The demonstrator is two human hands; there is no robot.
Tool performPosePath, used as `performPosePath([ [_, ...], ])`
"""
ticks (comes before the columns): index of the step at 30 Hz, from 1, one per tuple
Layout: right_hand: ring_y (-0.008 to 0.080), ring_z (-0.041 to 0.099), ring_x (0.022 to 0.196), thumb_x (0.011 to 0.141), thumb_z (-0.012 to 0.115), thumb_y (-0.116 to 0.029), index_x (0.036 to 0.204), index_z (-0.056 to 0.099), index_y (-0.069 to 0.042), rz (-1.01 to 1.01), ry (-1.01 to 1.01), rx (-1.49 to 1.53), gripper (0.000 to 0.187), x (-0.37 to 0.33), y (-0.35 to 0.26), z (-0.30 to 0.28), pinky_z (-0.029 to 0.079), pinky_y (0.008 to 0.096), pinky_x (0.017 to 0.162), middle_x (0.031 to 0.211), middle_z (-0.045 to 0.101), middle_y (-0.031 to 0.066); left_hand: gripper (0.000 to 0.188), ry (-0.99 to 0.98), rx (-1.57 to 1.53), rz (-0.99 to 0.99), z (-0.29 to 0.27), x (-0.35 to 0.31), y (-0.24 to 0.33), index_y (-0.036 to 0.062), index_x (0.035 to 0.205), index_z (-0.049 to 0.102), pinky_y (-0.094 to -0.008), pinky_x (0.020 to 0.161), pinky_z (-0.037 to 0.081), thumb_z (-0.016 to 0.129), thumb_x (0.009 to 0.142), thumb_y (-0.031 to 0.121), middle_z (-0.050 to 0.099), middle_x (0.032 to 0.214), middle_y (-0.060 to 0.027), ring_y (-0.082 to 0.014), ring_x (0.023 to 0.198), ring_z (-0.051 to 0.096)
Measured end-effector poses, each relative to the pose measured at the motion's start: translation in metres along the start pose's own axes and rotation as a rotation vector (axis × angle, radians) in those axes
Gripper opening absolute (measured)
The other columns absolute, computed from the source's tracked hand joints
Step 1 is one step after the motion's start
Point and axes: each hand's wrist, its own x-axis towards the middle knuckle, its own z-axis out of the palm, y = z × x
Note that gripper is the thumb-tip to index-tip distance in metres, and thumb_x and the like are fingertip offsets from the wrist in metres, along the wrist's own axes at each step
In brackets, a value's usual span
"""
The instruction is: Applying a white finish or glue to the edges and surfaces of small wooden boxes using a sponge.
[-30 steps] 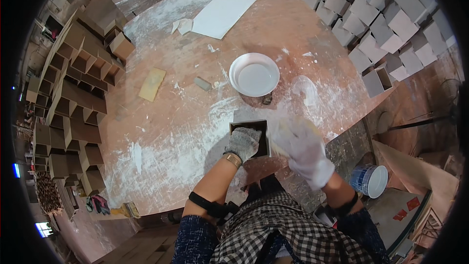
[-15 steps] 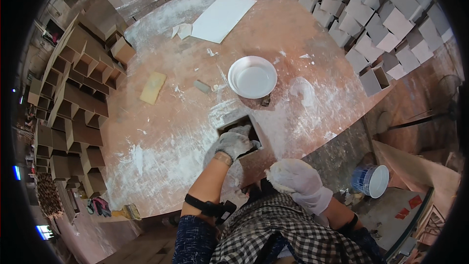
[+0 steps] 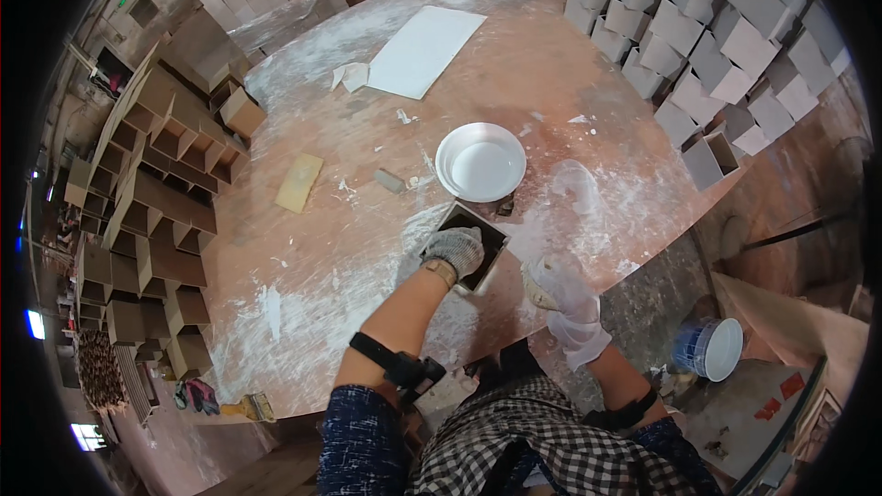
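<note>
One open box (image 3: pixel 477 218) set on the surface (image 3: pixel 367 257), one gloved left hand (image 3: pixel 453 251) sunk inside it, one gloved right hand (image 3: pixel 562 283) raised beside it, both hands' fingers too obscured to be told apart or clamped, one white basin (image 3: pixel 443 165), one blue bucket (image 3: pixel 694 349), contents indistinct

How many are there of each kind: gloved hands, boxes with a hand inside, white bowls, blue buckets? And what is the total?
Gloved hands: 2 (left hand, right hand)
Box with hand inside: 1
White bowl: 1
Blue bucket: 1
Total: 5
</note>
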Motion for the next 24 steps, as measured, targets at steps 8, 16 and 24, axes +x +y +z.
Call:
performPosePath([
  [8,0.0331,0.049,0.117,0.073,0.062,-0.015,0.127,0.052,-0.006,-0.17,-0.002,-0.408,0.057,0.02,-0.046,-0.011,0.04,0.0386,0.098,0.129,0.051,0.0129,0.039,-0.033,0.111,0.302,0.026,-0.02,-0.022,0.0089,0.118,0.052,-0.0498,0.08,0.049,0.045,0.084,0.026,0.059,0.112,-0.0211,-0.0353,0.095,0.063],
  [16,0.0352,0.048,0.119,0.069,0.06,-0.013,0.115,0.063,-0.012,-0.282,0.022,-0.597,0.046,0.049,-0.065,-0.001,0.04,0.0472,0.099,0.122,0.056,0.011,0.057,-0.049,-0.048,0.207,0.044,-0.056,-0.015,0.0053,0.124,0.05,-0.0448,0.081,0.049,0.059,0.073,0.029,0.061,0.107,-0.0207,-0.0351,0.094,0.062],
  [24,0.0316,0.052,0.116,0.07,0.06,-0.013,0.108,0.067,-0.016,-0.612,-0.093,-0.762,0.038,0.072,-0.103,0.022,0.042,0.0448,0.097,0.118,0.059,0.0082,0.046,0.238,-0.05,0.226,0.06,-0.06,-0.024,0.0068,0.108,0.062,-0.0452,0.073,0.049,0.067,0.069,0.031,0.064,0.095,-0.0179,-0.035,0.082,0.062],
])
